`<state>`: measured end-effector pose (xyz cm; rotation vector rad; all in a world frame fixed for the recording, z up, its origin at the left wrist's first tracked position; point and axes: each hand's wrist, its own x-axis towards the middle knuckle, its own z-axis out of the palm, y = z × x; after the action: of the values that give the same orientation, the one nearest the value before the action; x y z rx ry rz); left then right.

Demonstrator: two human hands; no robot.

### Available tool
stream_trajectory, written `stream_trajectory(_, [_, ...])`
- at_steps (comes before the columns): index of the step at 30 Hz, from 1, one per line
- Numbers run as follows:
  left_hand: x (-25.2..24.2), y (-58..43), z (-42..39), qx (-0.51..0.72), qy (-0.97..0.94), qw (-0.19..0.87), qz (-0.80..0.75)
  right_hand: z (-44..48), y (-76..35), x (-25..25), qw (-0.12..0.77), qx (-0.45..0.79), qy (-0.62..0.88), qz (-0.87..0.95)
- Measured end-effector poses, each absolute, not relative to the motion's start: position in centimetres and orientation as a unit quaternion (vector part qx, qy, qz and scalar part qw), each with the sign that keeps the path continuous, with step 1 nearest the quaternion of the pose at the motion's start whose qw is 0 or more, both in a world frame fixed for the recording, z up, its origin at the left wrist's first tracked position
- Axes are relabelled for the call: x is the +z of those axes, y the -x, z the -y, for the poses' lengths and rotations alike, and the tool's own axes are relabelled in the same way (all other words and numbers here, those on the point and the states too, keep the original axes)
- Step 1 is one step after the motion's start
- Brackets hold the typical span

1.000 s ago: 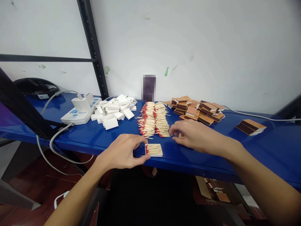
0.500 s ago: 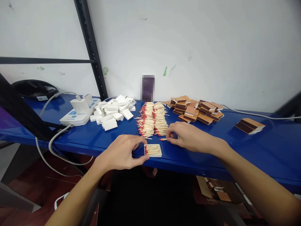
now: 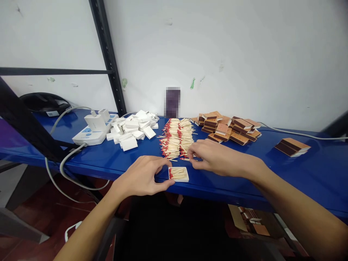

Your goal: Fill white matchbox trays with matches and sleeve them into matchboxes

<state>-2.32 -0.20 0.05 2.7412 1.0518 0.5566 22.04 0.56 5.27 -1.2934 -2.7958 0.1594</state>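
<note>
A small white tray [image 3: 178,174] partly filled with red-tipped matches lies near the front edge of the blue shelf [image 3: 272,170]. My left hand [image 3: 143,177] holds that tray by its left end, thumb and fingers closed on it. My right hand [image 3: 214,156] is just right of the tray, its thumb and fingers pinched on a few matches at the near edge of the big pile of loose matches [image 3: 177,137].
Behind the matches lie a heap of empty white trays [image 3: 133,128] at the left and a heap of brown matchbox sleeves [image 3: 225,127] at the right. A small stack of brown boxes [image 3: 292,146] sits far right. A white power strip [image 3: 91,131] with cables stands at the left.
My right hand has slid left along the near edge of the match pile and pinched matches there. The left hand and tray have stayed put.
</note>
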Motion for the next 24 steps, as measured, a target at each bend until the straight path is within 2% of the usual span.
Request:
stream_trajectory(3, [0.0, 2.3, 0.2, 0.184, -0.915, 0.080, -0.350, 0.2, -21.0, 5.8, 0.040, 0.098, 0.385, 0.917])
stream_trajectory(10, [0.0, 2.4, 0.1, 0.184, -0.917, 0.080, -0.345, 0.6, -19.3, 5.7, -0.016, 0.109, 0.373, 0.921])
stream_trajectory(18, [0.0, 2.4, 0.1, 0.183, -0.917, 0.081, -0.344, 0.3, -19.4, 5.9, 0.025, 0.180, 0.380, 0.907])
stream_trajectory(22, [0.0, 2.4, 0.1, 0.191, -0.915, 0.079, -0.346, -0.6, -21.7, 6.7, 0.072, 0.134, 0.437, 0.887])
stream_trajectory(24, [-0.1, 2.4, 0.1, 0.194, -0.915, 0.076, -0.345, -1.2, -23.0, 6.7, 0.067, 0.088, 0.475, 0.873])
